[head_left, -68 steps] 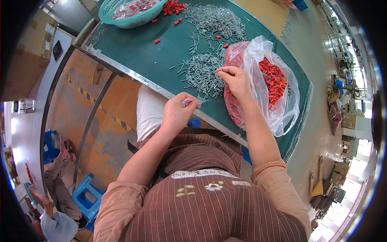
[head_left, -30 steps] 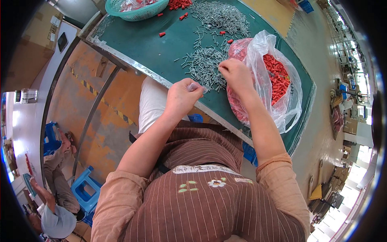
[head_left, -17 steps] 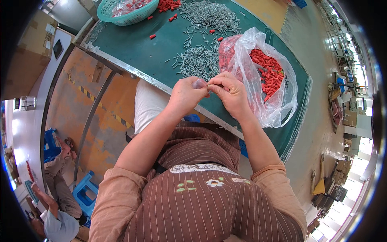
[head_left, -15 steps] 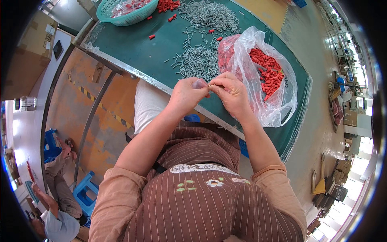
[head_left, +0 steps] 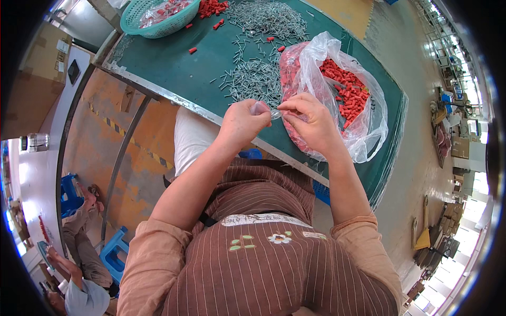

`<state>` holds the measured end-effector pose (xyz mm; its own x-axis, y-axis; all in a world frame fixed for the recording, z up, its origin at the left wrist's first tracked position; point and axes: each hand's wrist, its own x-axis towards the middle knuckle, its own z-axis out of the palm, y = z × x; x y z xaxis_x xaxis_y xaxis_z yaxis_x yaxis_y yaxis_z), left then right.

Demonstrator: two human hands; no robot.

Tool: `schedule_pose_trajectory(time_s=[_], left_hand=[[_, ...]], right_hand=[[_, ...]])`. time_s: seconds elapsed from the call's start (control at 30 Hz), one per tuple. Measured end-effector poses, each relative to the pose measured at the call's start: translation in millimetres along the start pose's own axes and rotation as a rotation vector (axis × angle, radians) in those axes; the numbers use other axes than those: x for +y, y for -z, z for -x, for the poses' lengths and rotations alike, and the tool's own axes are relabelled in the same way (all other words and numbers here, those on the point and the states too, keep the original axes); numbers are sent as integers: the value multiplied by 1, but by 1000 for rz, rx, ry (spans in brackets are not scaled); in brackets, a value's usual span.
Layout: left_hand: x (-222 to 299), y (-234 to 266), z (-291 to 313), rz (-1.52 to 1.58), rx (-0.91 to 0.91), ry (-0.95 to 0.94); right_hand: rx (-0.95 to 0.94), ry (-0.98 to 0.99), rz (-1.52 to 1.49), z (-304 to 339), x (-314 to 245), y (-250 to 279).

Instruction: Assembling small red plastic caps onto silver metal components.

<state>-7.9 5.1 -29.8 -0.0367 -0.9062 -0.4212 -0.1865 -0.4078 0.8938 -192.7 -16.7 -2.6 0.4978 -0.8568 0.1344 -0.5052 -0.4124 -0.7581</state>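
Over the near edge of the green table, both my hands are close together at a small clear plastic bag (head_left: 275, 114). My left hand (head_left: 242, 124) is closed on it, with a pinkish, see-through bulge showing by the thumb. What lies inside is too small to make out. Thumb and fingertips of my right hand (head_left: 315, 125) pinch toward the bag's other side. Just beyond the hands lies a pile of small grey metal screws or pins (head_left: 253, 79). Right beside my right hand stands a large clear bag (head_left: 377, 129) of red plastic plugs (head_left: 345, 87).
A second heap of metal pins (head_left: 269, 20) lies farther back on the green tabletop (head_left: 174, 66). At the back left, a mint basket (head_left: 158, 30) holds clear bags of red pieces, with loose red plugs (head_left: 212, 8) alongside. A co-worker (head_left: 84, 289) sits at lower left near a blue stool (head_left: 113, 255).
My right hand has drawn slightly to the right, away from my left, and clear film now shows between them. My left hand keeps its hold.
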Motion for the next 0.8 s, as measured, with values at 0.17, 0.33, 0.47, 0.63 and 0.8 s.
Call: schedule_pose_trajectory(time_s=[0.17, 0.33, 0.47, 0.63, 0.8], left_hand=[[-1, -1, 1, -28, 33, -101], [2, 5, -3, 108, -29, -33], [2, 14, -7, 266, -143, 130], [10, 14, -3, 141, -51, 79], [6, 6, 15, -174, -3, -182]], right_hand=[[5, -106, -211, 5, 4, -9], [-77, -288, -291, 8, 8, -7], [-35, -410, -446, 12, 12, 1], [167, -278, -341, 18, 5, 47], [300, -422, 88, 19, 86, 95]])
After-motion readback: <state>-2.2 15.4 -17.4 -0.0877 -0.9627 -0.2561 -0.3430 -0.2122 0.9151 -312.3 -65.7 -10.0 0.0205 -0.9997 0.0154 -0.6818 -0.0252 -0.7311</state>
